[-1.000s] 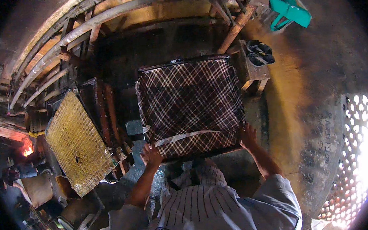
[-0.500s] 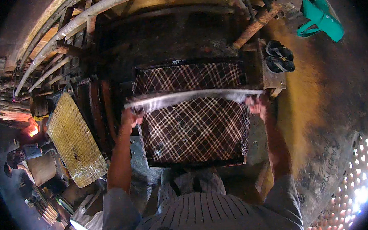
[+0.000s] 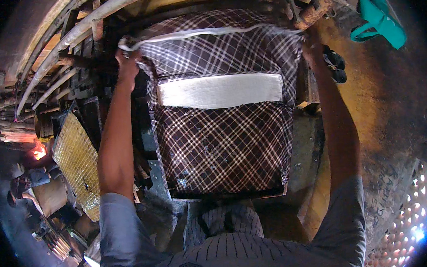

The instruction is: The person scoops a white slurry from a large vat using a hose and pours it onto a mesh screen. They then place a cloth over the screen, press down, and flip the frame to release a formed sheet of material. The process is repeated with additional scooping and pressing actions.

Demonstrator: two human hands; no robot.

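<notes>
Carried farther from you since the earlier frame, the plaid cloth [image 3: 218, 55] now bares a white slab [image 3: 220, 92].
At left, a woven mat [image 3: 78, 164] stands tilted; then your left hand [image 3: 128, 65] pinches the cloth's left corner, fingers curled. The cloth rises at the frame's [image 3: 271, 195] far side; the slab lies just nearer, with more plaid from there to the near edge. Your right hand [image 3: 311, 49] is at the cloth's right corner, too dark to tell its fingers; sandals [image 3: 336, 65] sit just beyond.

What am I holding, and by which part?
The plaid cloth, by its raised pale edge: left hand at the left end, right hand at the right.
</notes>
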